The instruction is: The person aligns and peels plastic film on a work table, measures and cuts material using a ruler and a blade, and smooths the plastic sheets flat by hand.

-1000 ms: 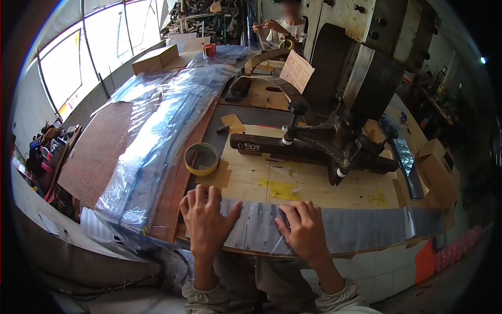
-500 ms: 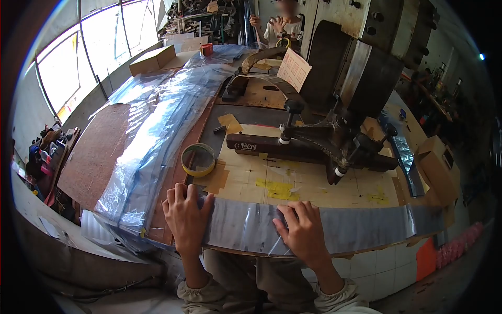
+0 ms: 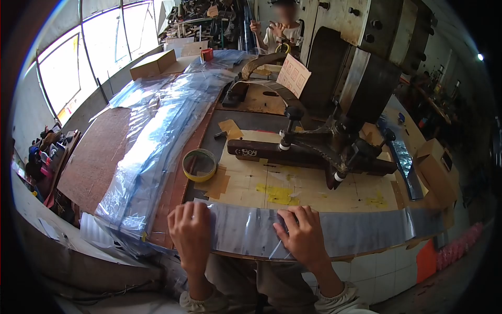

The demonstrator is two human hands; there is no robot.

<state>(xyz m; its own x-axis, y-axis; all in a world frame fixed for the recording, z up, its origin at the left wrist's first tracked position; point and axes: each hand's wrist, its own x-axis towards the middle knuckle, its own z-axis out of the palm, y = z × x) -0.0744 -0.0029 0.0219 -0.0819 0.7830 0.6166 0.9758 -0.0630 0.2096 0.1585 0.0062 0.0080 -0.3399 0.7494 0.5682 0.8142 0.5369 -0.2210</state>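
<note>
Gray film strip runs along front edge of tabletop, btm ctr to lower R of frame. L hand, fingers curled, at strip's L end; R hand, part-curled, on strip, btm ctr. Can't tell if either grips. Tape roll near, above L hand in frame.

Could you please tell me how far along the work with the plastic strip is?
The plastic strip already looks laid out along the near side of the pale board. In hand is its left end, with the left hand there and the right hand nearer the middle. What remains is perhaps smoothing, since a shiny crease shows toward the right end.
</note>
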